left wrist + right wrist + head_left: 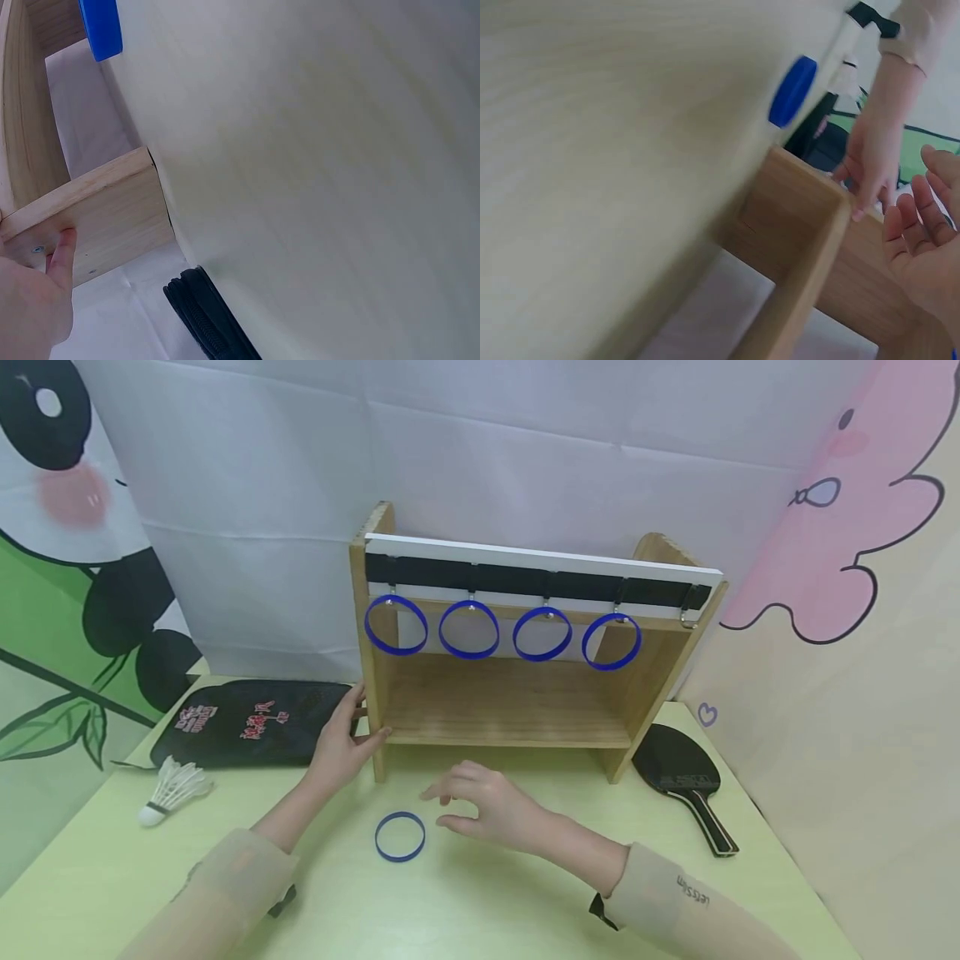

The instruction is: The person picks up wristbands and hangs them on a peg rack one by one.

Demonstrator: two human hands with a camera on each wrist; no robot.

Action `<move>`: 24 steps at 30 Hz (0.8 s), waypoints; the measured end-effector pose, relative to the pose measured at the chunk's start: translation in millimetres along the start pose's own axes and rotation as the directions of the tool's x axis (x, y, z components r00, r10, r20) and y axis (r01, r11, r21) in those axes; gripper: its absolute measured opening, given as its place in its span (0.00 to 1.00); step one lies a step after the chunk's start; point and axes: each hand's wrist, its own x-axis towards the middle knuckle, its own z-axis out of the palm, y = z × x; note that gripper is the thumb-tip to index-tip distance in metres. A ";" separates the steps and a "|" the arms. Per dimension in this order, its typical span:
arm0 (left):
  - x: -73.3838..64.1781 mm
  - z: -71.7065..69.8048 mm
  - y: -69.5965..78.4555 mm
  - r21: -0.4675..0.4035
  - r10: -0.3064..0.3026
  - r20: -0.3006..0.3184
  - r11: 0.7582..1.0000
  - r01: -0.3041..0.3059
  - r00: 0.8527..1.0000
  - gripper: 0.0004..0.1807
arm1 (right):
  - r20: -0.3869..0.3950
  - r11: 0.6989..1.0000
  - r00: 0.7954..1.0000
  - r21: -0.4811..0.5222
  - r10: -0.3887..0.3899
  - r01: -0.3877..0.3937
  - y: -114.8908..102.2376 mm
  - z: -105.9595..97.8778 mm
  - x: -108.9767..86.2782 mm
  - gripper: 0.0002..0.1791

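A small wooden rack (510,702) stands on the table, with several blue rings (469,655) hanging from hooks along its white-and-black front bar. At its left side panel my left hand (341,747) grips the edge, thumb at the front and fingers along the outer face. Another blue ring (401,858) lies flat on the table in front of the rack. My right hand (483,802) hovers just right of that ring, fingers loosely bent and holding nothing. In the right wrist view, this hand (926,232) shows its palm and spread fingers.
The rightmost hook (687,620) carries no ring. A black zippered case (225,727) and a shuttlecock (176,789) lie on the left. To the right of the rack is a black table tennis paddle (678,764). A white cloth (247,485) hangs behind.
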 end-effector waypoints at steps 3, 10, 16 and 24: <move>-0.4 -0.1 -0.1 0.002 -0.001 -0.003 1.000 0.001 1.000 0.46 | 0.087 0.999 0.996 -0.040 0.008 -0.005 1.0 12.7 -0.6 0.17; -1.0 -0.4 0.1 0.005 -0.003 -0.003 1.000 0.004 1.000 0.46 | 0.262 0.992 0.962 -0.113 0.083 -0.055 5.4 28.2 0.6 0.17; -0.8 -1.2 1.4 0.016 -0.015 -0.003 1.000 0.015 1.000 0.46 | 0.346 0.986 0.932 -0.156 0.108 -0.056 24.5 46.8 -1.4 0.17; -0.6 -1.3 1.6 0.012 -0.015 0.001 1.000 0.015 1.000 0.45 | 0.461 0.995 0.883 -0.080 0.093 -0.063 31.0 64.0 -4.2 0.15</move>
